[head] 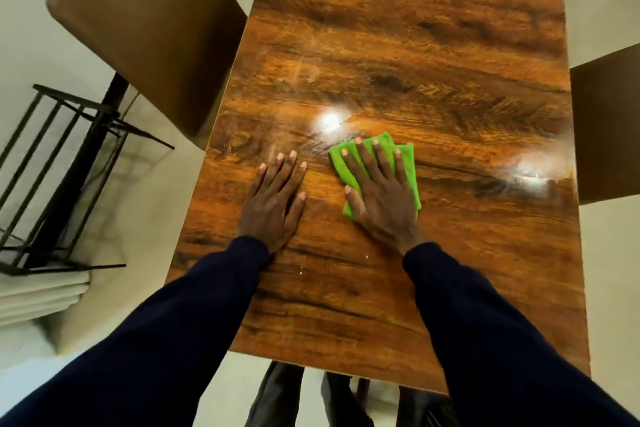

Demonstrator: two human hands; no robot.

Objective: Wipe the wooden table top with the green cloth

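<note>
Now I look down the long wooden surface [398, 45] from its near end. Both hands lie on it side by side, a little apart. The left hand [273, 204] rests palm down on bare wood, fingers straight and slightly spread, holding nothing. The right hand [381, 198] lies flat on the cloth [409, 170], fingers straight and fanned out, pressing it onto the wood; no finger curls round it or pinches it. The cloth is bright green and folded, with two layers showing at its far edge. It sits about midway across the surface, just right of the left hand, and shows past the fingertips and on both sides of the palm. Dark sleeves [194, 305] cover both arms to the wrists.

Just beyond the cloth a bright glare [330, 120] shines on the glossy wood, and I see a second one [530, 172] near the right edge, with faint streaks around both. A brown chair [145, 31] stands against the left edge, toward the far end. A darker chair [606, 121] stands at the right edge, only partly in view. On the pale floor [138, 204] to the left stands a black metal rack [69, 156], near the brown chair. A stack [38, 295] of flat white things lies beneath it; I cannot tell what they are.
</note>
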